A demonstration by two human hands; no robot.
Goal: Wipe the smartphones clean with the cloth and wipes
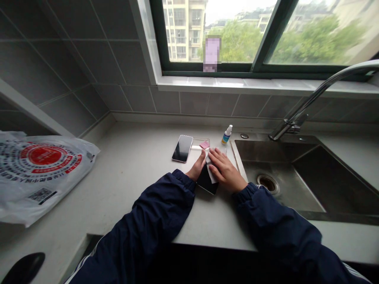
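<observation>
A black-screened phone [205, 182] lies on the counter between my hands. My left hand [196, 167] grips its left edge, thumb up, with the other fingers mostly hidden. Across the screen my right hand [225, 169] presses a white tissue [212, 175], fingers together and laid nearly flat over it. Just beyond my left hand rests a second phone [182, 148], screen up with a pale frame. A small pink piece [204, 144] sits on a clear flat case or tray [195, 148]. Behind my right hand stands a white-capped spray bottle [226, 135] with a blue and yellow label.
A steel sink [284, 177] with a curved faucet [314, 92] is to the right. On the left a white plastic bag [44, 169] with red print lies on the counter [118, 177]. A black rounded object [25, 268] shows at lower left. A window [237, 39] is ahead.
</observation>
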